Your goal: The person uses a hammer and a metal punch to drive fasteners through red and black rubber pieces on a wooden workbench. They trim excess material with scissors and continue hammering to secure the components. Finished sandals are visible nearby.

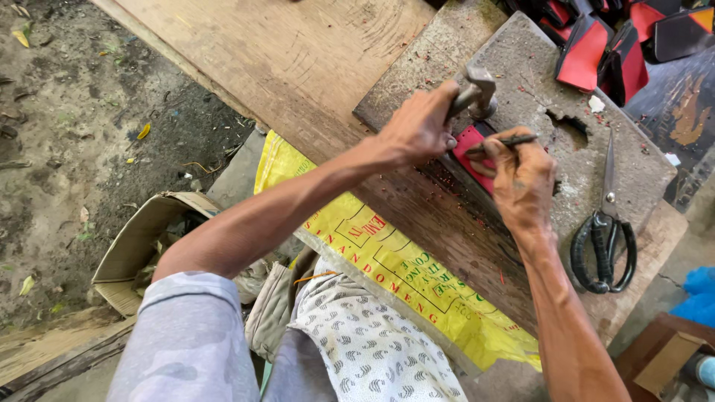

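My left hand [421,126] is closed around the handle of a small metal hammer [479,88], whose head hangs just above a grey, worn work block [536,82]. My right hand [523,182] pinches a thin dark metal punch [514,140] and lays it nearly flat across a small red flat piece [468,143] on the block. Both hands partly cover the red piece. The hammer head is a little up and left of the punch's tip.
Black-handled scissors [605,238] lie on the block's right side. Several red and black flat pieces [596,45] are piled at the top right. A yellow printed sack [387,260] hangs under the block, a wide wooden plank [283,52] lies behind, and a cardboard box [141,238] sits on the dirt at left.
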